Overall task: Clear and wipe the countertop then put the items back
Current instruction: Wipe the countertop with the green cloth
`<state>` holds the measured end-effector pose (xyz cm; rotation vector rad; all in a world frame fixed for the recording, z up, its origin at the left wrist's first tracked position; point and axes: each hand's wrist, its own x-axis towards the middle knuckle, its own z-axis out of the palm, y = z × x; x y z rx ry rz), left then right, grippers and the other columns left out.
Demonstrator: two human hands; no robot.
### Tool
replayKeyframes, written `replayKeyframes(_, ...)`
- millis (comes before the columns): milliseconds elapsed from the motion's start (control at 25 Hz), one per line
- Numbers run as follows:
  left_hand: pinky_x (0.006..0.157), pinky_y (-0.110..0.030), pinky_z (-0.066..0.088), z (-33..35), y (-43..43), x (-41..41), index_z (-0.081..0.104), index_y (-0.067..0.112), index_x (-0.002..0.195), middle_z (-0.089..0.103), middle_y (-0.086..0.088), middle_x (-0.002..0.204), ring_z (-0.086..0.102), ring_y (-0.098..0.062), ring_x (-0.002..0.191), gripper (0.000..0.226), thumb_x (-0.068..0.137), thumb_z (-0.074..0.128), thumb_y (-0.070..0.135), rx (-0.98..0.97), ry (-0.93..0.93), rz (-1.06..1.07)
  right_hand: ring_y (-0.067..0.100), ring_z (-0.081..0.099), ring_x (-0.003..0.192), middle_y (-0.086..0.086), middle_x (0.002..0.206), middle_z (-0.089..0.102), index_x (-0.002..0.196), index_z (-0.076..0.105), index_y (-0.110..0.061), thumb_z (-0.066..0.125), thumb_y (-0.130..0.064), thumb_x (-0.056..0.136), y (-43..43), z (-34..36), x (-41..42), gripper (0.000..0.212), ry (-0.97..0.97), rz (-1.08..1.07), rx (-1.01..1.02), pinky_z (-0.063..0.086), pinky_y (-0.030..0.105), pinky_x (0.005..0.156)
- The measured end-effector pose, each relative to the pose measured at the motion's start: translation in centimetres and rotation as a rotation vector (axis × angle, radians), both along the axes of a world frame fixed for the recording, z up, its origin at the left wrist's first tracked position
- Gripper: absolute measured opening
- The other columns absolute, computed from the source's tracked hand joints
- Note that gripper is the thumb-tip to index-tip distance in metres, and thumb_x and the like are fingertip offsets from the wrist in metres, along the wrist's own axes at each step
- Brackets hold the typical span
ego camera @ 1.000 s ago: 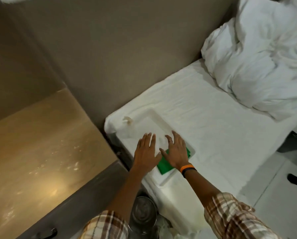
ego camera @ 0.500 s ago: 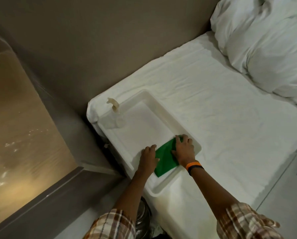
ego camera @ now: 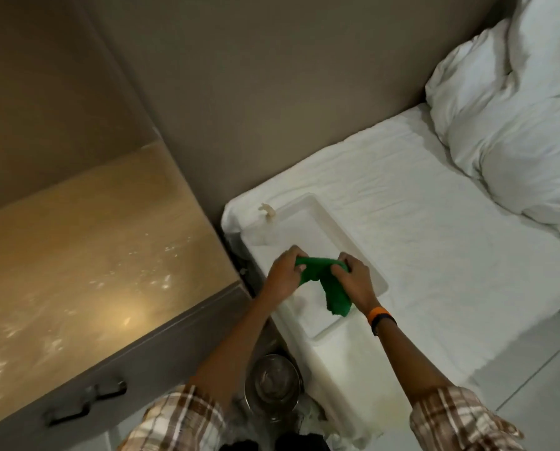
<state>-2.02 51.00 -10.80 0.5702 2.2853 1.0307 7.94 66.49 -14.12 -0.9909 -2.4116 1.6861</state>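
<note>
1. Both hands hold the green cloth (ego camera: 322, 281) just above the white tray (ego camera: 324, 222), which lies on the bed (ego camera: 434, 255) near its corner.
2. The left hand (ego camera: 283, 271) has its grip closed on the cloth's left end; the right hand (ego camera: 353, 281) has its grip closed on the bunched middle, and a loose tail hangs from it toward the tray's near end.
3. The cloth reads as soft, light and limp: it sags and folds wherever it is not held, so it has no shape of its own and will not slip out easily once pinched.
4. Judging from how it is bunched between the hands, it is being gathered or refolded into a pad for wiping.
5. The best hold is probably a flat palm over a folded pad, fingers spread, so the whole face presses down; a pinch at one end would let the rest drag.
6. The tray looks rigid and light; on a soft mattress it may rock or slide under pressure, so one hand on its rim would steady it.
7. To the left of the tray, past the bed's corner, the tan surface (ego camera: 86, 255) is bare and glossy, with bright reflections on it.
8. A small pale object (ego camera: 268, 210) stands at the tray's far corner; what it is cannot be told.
9. A metal bowl (ego camera: 273, 385) sits on the floor below the tray's near end.
</note>
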Motion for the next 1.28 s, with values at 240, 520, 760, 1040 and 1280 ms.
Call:
replayKeyframes(240, 0.082, -0.02, 0.048, 13.5, -8.6, -3.0, 0.064, 0.01, 0.108, 0.066, 0.001, 0.101, 0.06, -0.013, 0.093, 0.014, 0.099, 0.053, 0.005, 0.336, 0.162, 0.19, 0.004, 0.065, 0.071, -0.01, 0.073, 0.068, 0.075, 0.062, -0.03, 0.065, -0.025, 0.079, -5.9, 12.8, -5.7, 0.008, 0.316, 0.095, -0.321, 0.052, 0.02, 0.063)
replayKeyframes(520, 0.081, -0.017, 0.039, 13.9, -22.7, -4.9, 0.07, 0.006, 0.112, 0.072, -0.008, 0.115, 0.064, -0.022, 0.11, 0.02, 0.101, 0.058, 0.017, 0.28, 0.31, 0.628, 0.013, 0.078, 0.088, 0.002, 0.1, 0.08, 0.104, 0.073, -0.02, 0.085, -0.023, 0.078, -14.5, 18.4, -12.8, 0.028, -0.026, 0.607, -0.255, 0.06, 0.019, 0.068)
replayKeyframes(760, 0.056, -0.03, 0.053, 11.2, -28.9, -5.0, 0.07, 0.025, 0.097, 0.073, 0.001, 0.078, 0.071, -0.02, 0.068, 0.014, 0.092, 0.064, 0.036, -0.182, 0.345, 0.304, 0.025, 0.065, 0.114, 0.011, 0.126, 0.066, 0.127, 0.063, -0.009, 0.089, -0.016, 0.073, -19.3, 19.8, -17.0, 0.06, -0.108, 0.541, 0.231, 0.052, 0.034, 0.097)
replayKeyframes(1040, 0.098, -0.04, 0.047, 9.6, -34.9, -13.8, 0.061, 0.015, 0.123, 0.063, -0.009, 0.123, 0.057, -0.022, 0.112, 0.034, 0.101, 0.047, 0.037, -0.239, 0.706, 0.268, 0.04, 0.011, 0.154, 0.023, 0.165, 0.015, 0.156, 0.026, -0.006, 0.044, -0.051, 0.098, -31.1, 12.5, -13.8, 0.076, -0.227, 0.164, 0.629, 0.009, 0.054, 0.126)
replayKeyframes(1280, 0.124, -0.058, 0.009, 6.3, -41.8, -22.0, 0.033, 0.023, 0.148, 0.026, -0.009, 0.161, 0.016, -0.03, 0.152, 0.06, 0.1, 0.022, 0.056, -0.538, 0.597, 0.274, 0.035, -0.003, 0.157, 0.021, 0.168, 0.004, 0.159, 0.013, -0.009, 0.023, -0.054, 0.101, -33.4, 9.1, -17.9, 0.074, -0.246, 0.128, 0.828, 0.001, 0.056, 0.127)
